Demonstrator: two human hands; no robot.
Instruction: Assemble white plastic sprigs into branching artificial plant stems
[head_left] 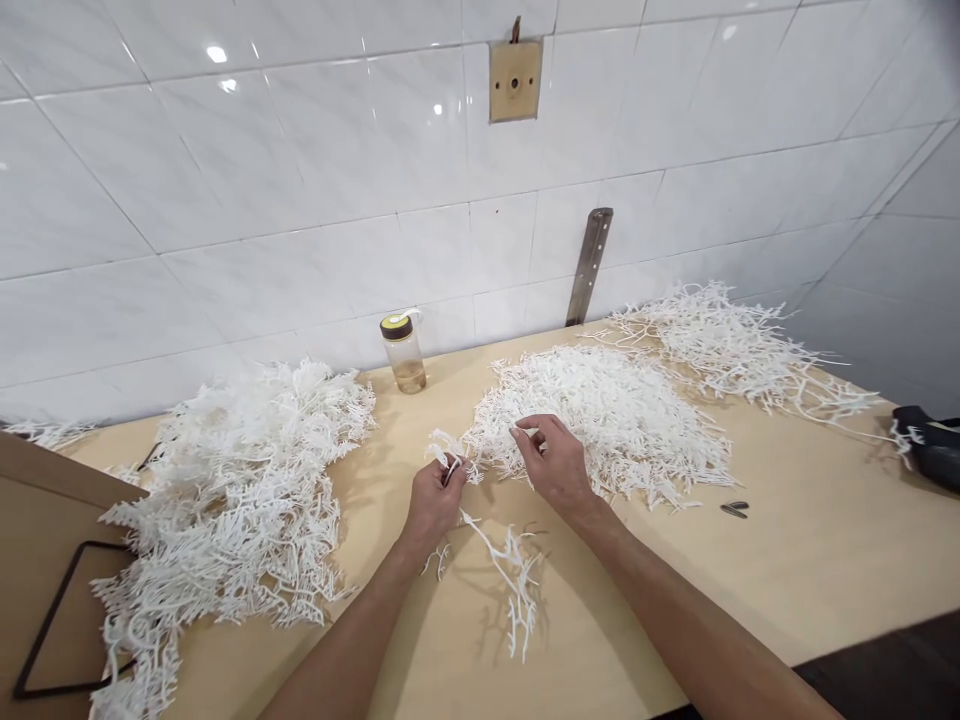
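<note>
Head view, biggest first: the white tiled wall [300, 180] fills the back, and my wooden table [787, 540] runs along it. 3 heaps of white plastic sprigs lie on the table: the left heap [232, 500] is the largest, the middle heap [607, 410] sits just past my hands, and the far heap [735, 345] spreads by the wall on the right. A bottle [403, 352] with a yellow-rimmed cap stands upright against the wall, between the left and middle heaps. My left hand [433, 500] is clenched around a sprig [504, 560], whose branches trail down over the table toward me. My right hand [553, 462] pinches a small white piece [529, 433] between thumb and fingers at the near edge of the middle heap. Small dark clips [735, 509] lie right of that heap.
</note>
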